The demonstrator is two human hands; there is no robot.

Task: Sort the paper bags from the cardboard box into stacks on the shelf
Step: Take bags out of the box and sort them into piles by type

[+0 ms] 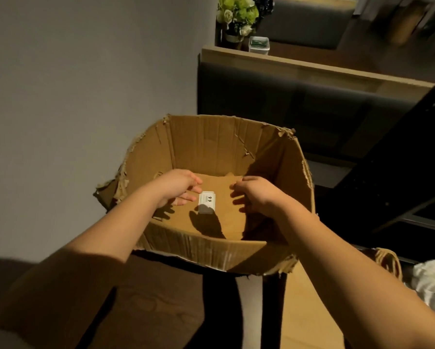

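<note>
Two hands: both reach down into the cardboard box (211,248), forearms crossing its near wall.
Left hand (178,187): fingers loosely curled just beside a small white tag (207,202); whether they touch it or grasp anything I cannot tell.
Right hand (254,195): fingers bent over the paper bags (219,187); its grip is hidden under the palm.
Paper bags: brown, lying flat on the box bottom; their edges blend with the cardboard and their count is unclear.
White tag: printed digits, too small to read surely.
Box: rim torn.
Background: flowers (238,15) on a wooden ledge (312,69).
</note>
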